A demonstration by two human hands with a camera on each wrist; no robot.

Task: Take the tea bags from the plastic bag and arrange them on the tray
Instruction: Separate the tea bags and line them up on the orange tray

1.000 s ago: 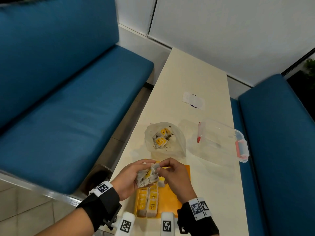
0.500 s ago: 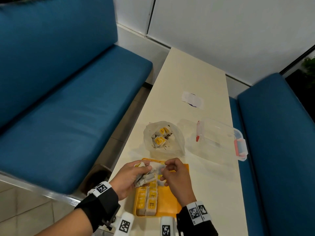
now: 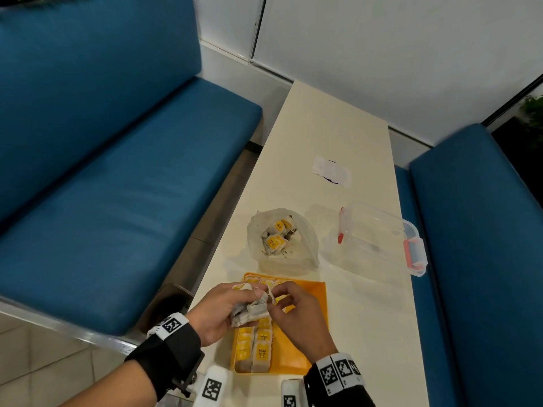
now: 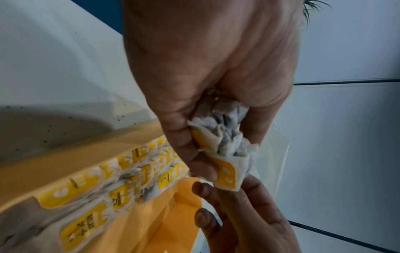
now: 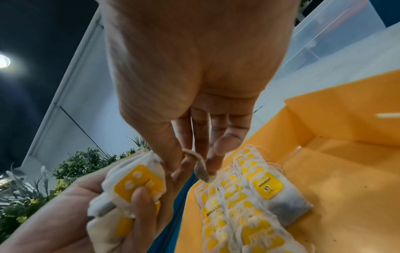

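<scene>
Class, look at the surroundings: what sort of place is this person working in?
Probably a café or canteen booth: two blue padded benches face each other across a long, narrow cream table set against a white panelled wall.

We wore a broad black band on each forearm, snug above the wrist. On the left band (image 3: 167, 352) a white strip carried a square black-and-white coded marker, and a black buckle or clip hung from its lower edge. The right band (image 3: 338, 383) bore a white strip with two such markers side by side. A white block-shaped camera housing sat under each wrist, the left one (image 3: 212, 387) and the right one (image 3: 289, 396) each printed with its own coded marker. Our left hand (image 3: 223, 311) and right hand (image 3: 299, 317) were bare, without gloves or rings.
</scene>
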